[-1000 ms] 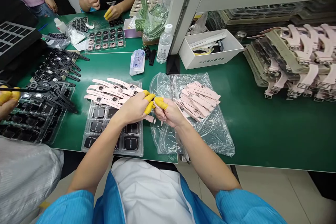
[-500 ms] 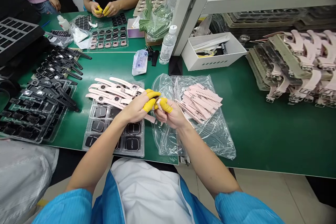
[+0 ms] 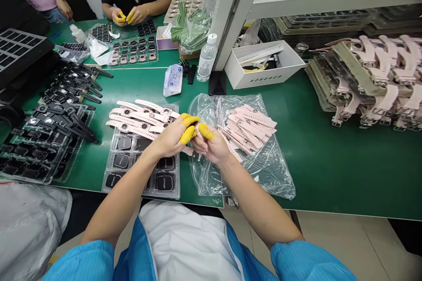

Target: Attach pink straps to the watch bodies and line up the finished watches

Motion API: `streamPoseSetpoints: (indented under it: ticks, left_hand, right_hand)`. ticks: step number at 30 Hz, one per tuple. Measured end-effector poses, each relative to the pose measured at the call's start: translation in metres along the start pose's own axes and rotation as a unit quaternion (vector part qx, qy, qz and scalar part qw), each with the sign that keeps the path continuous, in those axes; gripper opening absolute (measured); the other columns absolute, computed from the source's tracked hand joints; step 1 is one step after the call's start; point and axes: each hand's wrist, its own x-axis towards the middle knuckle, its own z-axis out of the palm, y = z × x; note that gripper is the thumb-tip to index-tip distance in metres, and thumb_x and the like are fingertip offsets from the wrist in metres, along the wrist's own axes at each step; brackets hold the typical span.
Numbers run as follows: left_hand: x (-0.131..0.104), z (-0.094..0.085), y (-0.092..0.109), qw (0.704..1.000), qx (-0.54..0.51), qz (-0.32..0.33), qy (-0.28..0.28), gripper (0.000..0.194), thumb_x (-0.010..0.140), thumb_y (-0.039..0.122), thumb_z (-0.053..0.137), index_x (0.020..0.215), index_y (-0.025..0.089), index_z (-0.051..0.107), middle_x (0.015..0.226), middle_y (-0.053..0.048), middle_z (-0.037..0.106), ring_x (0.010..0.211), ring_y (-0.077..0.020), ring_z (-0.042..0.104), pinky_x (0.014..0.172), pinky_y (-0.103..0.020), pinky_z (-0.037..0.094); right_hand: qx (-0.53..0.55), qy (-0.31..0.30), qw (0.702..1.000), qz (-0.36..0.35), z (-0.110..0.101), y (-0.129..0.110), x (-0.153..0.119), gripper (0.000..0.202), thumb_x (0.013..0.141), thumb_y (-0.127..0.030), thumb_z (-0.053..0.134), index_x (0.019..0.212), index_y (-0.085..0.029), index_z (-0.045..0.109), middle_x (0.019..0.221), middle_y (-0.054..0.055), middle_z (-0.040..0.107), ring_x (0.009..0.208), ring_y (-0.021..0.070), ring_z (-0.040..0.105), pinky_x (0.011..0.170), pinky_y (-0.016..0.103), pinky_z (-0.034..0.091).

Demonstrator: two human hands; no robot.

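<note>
My left hand [image 3: 171, 137] and my right hand [image 3: 213, 145] meet above the table, yellow covers on several fingers. Both are closed on a small pink watch [image 3: 197, 130], mostly hidden by the fingers. A pink strap end [image 3: 187, 150] shows under my left hand; whether it joins the held piece I cannot tell. Below and left of the hands, a clear plastic tray [image 3: 178, 189] holds square black-faced pieces [image 3: 165, 182]. Finished-looking pink watches with straps [image 3: 143, 116] lie across its far end. To the right, loose pink straps [image 3: 252, 127] are piled on a clear plastic bag [image 3: 267, 178].
Black watches [image 3: 66, 116] and trays crowd the left. A water bottle [image 3: 207, 58], white box [image 3: 263, 68] and metal post [image 3: 231, 22] stand behind. Stacked trays with pink straps [image 3: 379, 74] are at right. Across the table, a person's hands [image 3: 127, 15] work.
The view has shifted slightly. Both hands stay together on the pink watch, with only small movements of the fingers.
</note>
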Motion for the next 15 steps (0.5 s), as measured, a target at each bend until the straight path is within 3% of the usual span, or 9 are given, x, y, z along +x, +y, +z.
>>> streamPoseSetpoints:
  ticks: [7,12,15]
  left_hand:
    - [0.0010,-0.0057,0.0034,0.990,0.121,-0.035,-0.062,0.039,0.105,0.025,0.040,0.139,0.012,0.057,0.123,-0.016,0.061,0.115,-0.0265,0.061,0.104,-0.045,0.055]
    - [0.0031,-0.0035,0.0050,0.972,0.196,-0.065,-0.110,0.033,0.100,0.022,0.046,0.123,0.009,0.065,0.116,-0.018,0.064,0.109,-0.0297,0.062,0.100,-0.046,0.056]
    - [0.0031,-0.0031,0.0045,0.972,0.191,-0.071,-0.114,0.030,0.100,0.022,0.047,0.121,0.009,0.065,0.116,-0.017,0.064,0.109,-0.0294,0.062,0.099,-0.045,0.056]
  right_hand:
    - [-0.009,0.018,0.998,0.060,-0.0055,-0.0064,0.0008,0.045,0.088,-0.054,0.079,0.073,-0.019,0.056,0.042,-0.009,0.038,0.036,0.0053,0.024,0.034,0.016,0.022]
    - [-0.023,0.017,0.997,0.078,-0.0081,-0.0066,0.0018,0.052,0.084,-0.059,0.083,0.070,-0.019,0.053,0.041,-0.008,0.041,0.036,0.0047,0.026,0.034,0.016,0.022]
    - [-0.051,0.021,0.996,0.072,-0.0086,-0.0037,0.0022,0.056,0.084,-0.065,0.080,0.069,-0.020,0.051,0.041,-0.007,0.044,0.035,0.0053,0.028,0.034,0.018,0.025]
